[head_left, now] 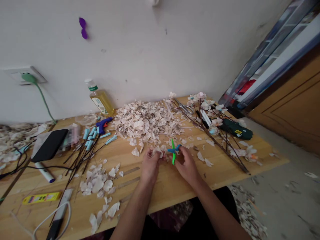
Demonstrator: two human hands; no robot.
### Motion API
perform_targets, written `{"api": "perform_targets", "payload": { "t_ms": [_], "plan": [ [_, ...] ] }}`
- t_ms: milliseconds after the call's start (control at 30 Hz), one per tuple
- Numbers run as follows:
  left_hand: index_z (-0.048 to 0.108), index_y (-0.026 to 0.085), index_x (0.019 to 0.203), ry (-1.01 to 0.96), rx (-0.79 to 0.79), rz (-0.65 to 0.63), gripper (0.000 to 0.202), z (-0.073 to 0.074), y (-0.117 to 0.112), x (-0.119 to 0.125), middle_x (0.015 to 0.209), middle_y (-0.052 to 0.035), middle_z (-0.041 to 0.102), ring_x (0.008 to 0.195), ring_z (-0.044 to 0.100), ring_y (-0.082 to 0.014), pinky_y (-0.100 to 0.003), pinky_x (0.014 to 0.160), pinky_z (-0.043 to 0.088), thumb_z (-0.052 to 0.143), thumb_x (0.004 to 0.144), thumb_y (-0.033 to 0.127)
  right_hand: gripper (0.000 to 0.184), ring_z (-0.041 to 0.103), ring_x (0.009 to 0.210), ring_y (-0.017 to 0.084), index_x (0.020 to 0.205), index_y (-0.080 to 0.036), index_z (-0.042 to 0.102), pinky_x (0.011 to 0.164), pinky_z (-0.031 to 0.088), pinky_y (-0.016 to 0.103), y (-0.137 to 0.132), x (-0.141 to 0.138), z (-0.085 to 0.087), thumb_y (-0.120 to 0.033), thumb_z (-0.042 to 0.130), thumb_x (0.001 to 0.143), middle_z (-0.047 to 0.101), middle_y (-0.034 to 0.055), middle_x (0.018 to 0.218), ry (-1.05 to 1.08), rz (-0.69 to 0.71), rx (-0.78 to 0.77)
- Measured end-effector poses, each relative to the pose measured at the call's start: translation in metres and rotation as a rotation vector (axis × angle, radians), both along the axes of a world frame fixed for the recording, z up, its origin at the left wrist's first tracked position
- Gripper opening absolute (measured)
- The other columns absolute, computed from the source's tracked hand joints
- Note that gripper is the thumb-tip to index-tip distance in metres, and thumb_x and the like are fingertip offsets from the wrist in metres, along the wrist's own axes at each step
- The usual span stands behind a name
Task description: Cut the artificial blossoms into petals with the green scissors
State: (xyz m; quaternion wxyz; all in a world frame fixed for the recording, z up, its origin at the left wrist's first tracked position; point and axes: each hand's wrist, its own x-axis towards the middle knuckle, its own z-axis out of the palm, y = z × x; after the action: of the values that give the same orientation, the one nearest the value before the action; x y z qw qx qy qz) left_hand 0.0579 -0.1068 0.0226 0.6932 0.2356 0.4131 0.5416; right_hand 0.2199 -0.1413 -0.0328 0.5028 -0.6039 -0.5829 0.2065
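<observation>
My left hand [150, 164] pinches a pale fabric petal [159, 151] just above the wooden table [175, 186]. My right hand [186, 163] grips small scissors with a green and blue handle [173, 151], held right beside the petal. A large heap of pale petals [146, 121] lies just beyond both hands. Loose petals are scattered around my hands on the table.
Left: a smaller petal pile [96, 181], thin dark wire stems with light blue tips [86, 146], a blue glue gun [103, 124], a dark phone [49, 145], a yellow-liquid bottle [100, 98]. Right: flower branches [220, 133], pliers [183, 107], a dark green tool [236, 129]. The table edge runs near my arms.
</observation>
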Motion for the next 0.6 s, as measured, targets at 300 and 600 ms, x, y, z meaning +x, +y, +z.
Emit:
{"api": "perform_targets", "payload": {
  "t_ms": [300,600],
  "plan": [
    [0.059,0.017,0.077,-0.187,-0.017,0.217,0.042,0.003,0.007,-0.003,0.074,0.0025,0.069,0.065,0.064,-0.0092,-0.021,0.067,0.05,0.092,0.053,0.022,0.038,0.059,0.104,0.03,0.119,-0.019,0.052,0.09,0.049,0.047,-0.007,-0.012,0.028,-0.025,0.058,0.082,0.064,0.014,0.112,-0.4,0.228,-0.069],
    [0.067,0.015,0.078,-0.243,-0.019,0.185,0.033,-0.003,0.006,-0.004,0.076,-0.0002,0.07,0.073,0.066,-0.0111,-0.023,0.075,0.054,0.091,0.057,0.02,0.031,0.059,0.094,0.027,0.111,-0.018,0.056,0.083,0.047,0.04,-0.004,-0.013,0.033,-0.025,0.061,0.081,0.066,0.0099,0.102,-0.427,0.257,-0.129]
  ]
}}
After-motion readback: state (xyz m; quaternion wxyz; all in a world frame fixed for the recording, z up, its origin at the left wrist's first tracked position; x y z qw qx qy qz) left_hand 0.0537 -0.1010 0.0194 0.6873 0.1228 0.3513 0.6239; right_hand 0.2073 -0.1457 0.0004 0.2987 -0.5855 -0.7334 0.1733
